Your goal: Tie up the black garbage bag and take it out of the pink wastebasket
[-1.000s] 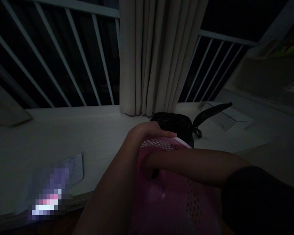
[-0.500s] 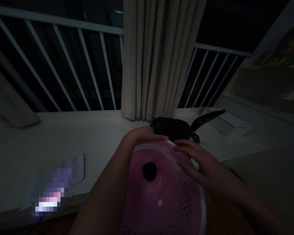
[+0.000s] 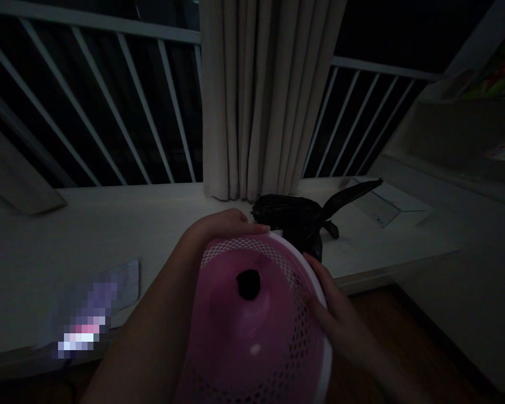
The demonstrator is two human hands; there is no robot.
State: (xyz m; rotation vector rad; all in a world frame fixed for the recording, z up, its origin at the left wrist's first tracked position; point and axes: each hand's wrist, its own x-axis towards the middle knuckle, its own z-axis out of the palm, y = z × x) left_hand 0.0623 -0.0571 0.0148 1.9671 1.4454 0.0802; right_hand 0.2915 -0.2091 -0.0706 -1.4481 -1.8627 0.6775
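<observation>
A pink perforated plastic basket [image 3: 235, 320] with a pale rim is tilted so that I look into it. At its bottom shows a small black patch [image 3: 248, 284]; whether it is an object or a hole I cannot tell. My left hand [image 3: 231, 221] is closed over the far rim, thumb along the edge. On the right side, my right hand [image 3: 334, 311] grips the rim, one finger inside and others behind the wall. Just beyond the basket stands a black plastic bag [image 3: 292, 216], its tied end sticking out to the right.
A white ledge [image 3: 168, 207] runs under the window, with a white box [image 3: 398, 207] at right and a booklet [image 3: 130, 283] beside a blurred-out bright screen [image 3: 88, 320] at left. Behind are a beige curtain [image 3: 269, 101] and white railings [image 3: 101, 95]. Brown floor [image 3: 387, 325] shows lower right.
The basket has shifted left with my left hand on its rim. My right hand has moved from the far rim down to the right side and taken hold there.
</observation>
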